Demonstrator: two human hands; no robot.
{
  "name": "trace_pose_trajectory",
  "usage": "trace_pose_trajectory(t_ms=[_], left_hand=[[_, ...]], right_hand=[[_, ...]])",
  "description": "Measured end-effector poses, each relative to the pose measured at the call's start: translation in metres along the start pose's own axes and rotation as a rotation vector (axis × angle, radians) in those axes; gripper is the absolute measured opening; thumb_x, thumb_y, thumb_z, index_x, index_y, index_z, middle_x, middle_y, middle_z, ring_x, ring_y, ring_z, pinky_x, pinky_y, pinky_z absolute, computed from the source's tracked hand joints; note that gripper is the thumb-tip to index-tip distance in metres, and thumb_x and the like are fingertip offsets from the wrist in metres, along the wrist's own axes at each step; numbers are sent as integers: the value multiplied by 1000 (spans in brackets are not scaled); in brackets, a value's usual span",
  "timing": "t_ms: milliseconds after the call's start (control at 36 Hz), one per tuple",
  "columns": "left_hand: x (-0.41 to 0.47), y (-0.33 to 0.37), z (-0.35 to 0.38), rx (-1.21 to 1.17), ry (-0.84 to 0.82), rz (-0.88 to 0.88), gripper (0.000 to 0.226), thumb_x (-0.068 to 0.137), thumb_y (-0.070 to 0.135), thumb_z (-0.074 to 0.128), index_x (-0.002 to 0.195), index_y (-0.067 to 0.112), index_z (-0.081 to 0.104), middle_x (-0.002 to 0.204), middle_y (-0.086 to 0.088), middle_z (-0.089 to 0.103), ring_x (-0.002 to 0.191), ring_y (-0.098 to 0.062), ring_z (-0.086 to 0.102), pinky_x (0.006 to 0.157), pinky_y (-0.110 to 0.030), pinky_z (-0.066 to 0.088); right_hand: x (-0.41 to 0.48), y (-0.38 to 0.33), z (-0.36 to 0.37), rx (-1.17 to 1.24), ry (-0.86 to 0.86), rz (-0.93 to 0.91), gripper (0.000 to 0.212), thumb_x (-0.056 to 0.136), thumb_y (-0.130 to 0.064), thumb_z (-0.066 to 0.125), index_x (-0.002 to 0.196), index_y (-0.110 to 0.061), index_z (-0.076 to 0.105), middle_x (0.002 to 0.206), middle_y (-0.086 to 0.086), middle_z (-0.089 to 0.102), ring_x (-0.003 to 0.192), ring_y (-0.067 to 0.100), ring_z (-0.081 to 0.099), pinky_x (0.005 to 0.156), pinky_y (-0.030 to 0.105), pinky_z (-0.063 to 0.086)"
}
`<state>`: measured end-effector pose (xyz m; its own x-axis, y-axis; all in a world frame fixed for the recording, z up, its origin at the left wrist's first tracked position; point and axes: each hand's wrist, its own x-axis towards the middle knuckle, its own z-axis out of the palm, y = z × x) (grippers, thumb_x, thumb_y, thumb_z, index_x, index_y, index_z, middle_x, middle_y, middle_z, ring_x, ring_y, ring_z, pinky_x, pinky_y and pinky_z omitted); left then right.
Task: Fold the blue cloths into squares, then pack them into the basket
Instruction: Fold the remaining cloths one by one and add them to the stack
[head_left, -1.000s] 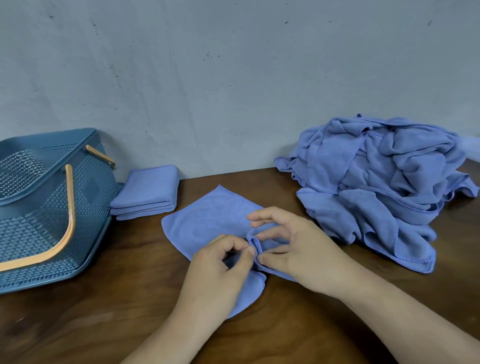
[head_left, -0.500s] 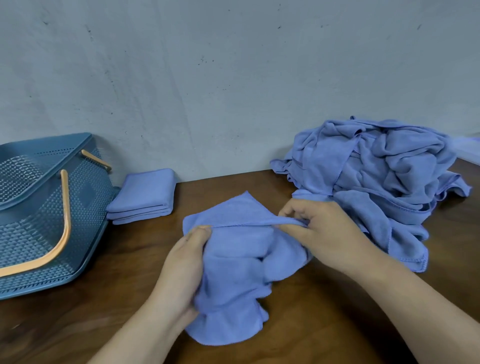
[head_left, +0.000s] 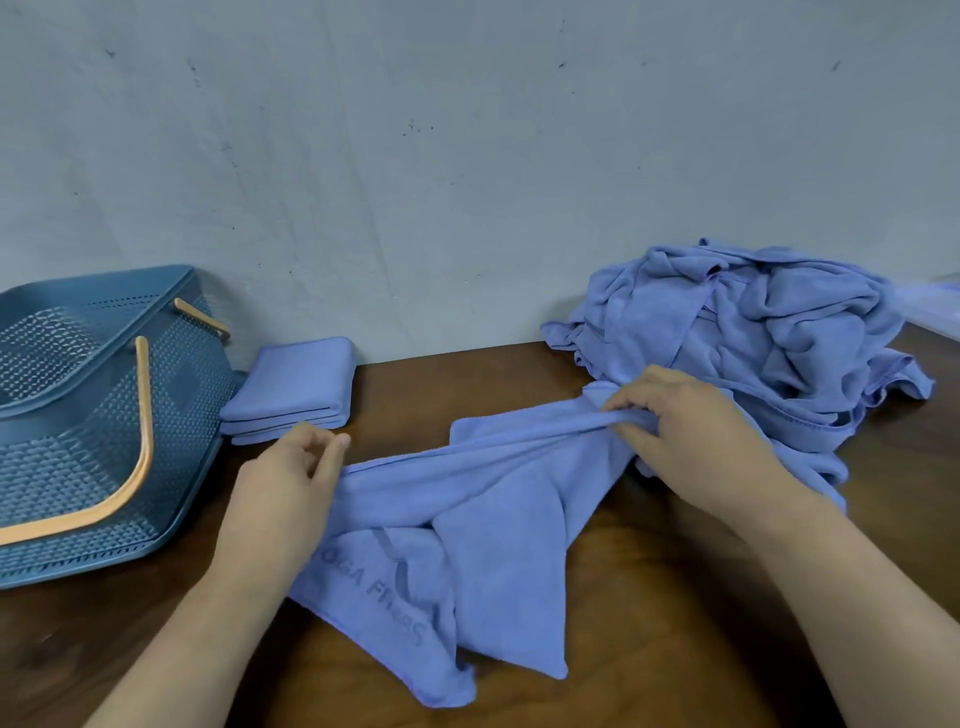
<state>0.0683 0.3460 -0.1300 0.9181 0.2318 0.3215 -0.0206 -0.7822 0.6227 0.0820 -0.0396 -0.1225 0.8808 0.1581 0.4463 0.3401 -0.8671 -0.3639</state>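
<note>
A blue cloth (head_left: 467, 530) with dark lettering hangs stretched and rumpled over the wooden table (head_left: 649, 623) in front of me. My left hand (head_left: 283, 493) pinches its upper edge at the left end. My right hand (head_left: 691, 431) grips the same edge, bunched, at the right end. A stack of folded blue cloths (head_left: 296, 389) lies by the wall. The blue mesh basket (head_left: 78, 441) with orange handles lies tilted at the far left.
A big heap of unfolded blue cloths (head_left: 753, 332) sits at the back right against the grey wall, just behind my right hand. A pale object shows at the right edge behind the heap.
My hands have drawn apart, the left one leftward and the right one rightward, stretching the cloth's top edge out. The cloth has spread wider and its lettering now shows.
</note>
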Motion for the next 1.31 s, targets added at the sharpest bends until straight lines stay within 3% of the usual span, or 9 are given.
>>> trace_pose_trajectory(t_ms=[111,250,556,750,944,1056,1139,1222,1306], left_hand=[[-1,-5,4,-5,-28,49,42,102,66,44,87,31,62,77,13,67,81,-16,64,70,-38,47],[-18,3,20,31,-468,244,85,76,98,49,146,49,47,133,36,48,129,9,42,111,-29,39],[-19,12,5,-188,-633,251,5,98,37,73,102,36,76,83,11,69,70,-5,54,74,-30,47],[-42,31,26,72,-641,425,61,81,78,70,135,53,56,126,32,55,120,4,50,100,-24,46],[-49,52,20,-587,-678,217,18,92,21,83,108,27,78,108,4,76,99,-5,68,93,-25,51],[-32,43,16,-787,-347,-13,20,96,14,77,102,33,78,108,4,77,102,-10,71,91,-27,54],[-24,25,20,-600,-182,-99,18,102,21,70,108,37,71,106,11,74,97,-3,69,84,-28,53],[-18,8,25,-274,-164,-73,35,103,21,63,136,29,58,128,8,60,108,-7,60,89,-28,45],[-17,5,23,-74,-178,-65,50,103,25,59,152,25,46,140,4,47,104,-13,57,83,-29,41]], right_hand=[[0,-7,2,197,18,72,17,102,-30,61,90,-18,63,76,-13,58,73,8,51,64,25,36],[-3,-24,16,256,-81,129,31,106,-38,55,80,-21,51,67,-7,53,60,14,47,55,28,36],[-9,-14,11,-71,-390,122,60,67,-88,69,114,-53,57,117,-23,53,115,7,50,97,32,46],[-8,-29,17,-24,-519,96,17,86,-45,67,84,-32,58,87,-10,62,85,11,60,73,30,51],[51,-62,-25,-268,-685,167,15,78,-25,64,79,-17,51,79,5,60,67,22,50,61,50,45],[107,-107,-50,-497,-641,210,16,80,-16,65,71,-11,52,54,4,56,58,23,48,56,31,38],[143,-126,-35,-304,-407,164,21,81,-22,69,100,-14,74,88,7,76,81,28,71,62,28,45],[154,-126,-7,114,-256,-2,72,84,-25,81,150,-29,50,145,5,53,125,24,59,89,29,45],[152,-115,19,196,-268,-44,77,92,-22,78,158,-31,39,161,3,38,139,24,49,106,36,45]])
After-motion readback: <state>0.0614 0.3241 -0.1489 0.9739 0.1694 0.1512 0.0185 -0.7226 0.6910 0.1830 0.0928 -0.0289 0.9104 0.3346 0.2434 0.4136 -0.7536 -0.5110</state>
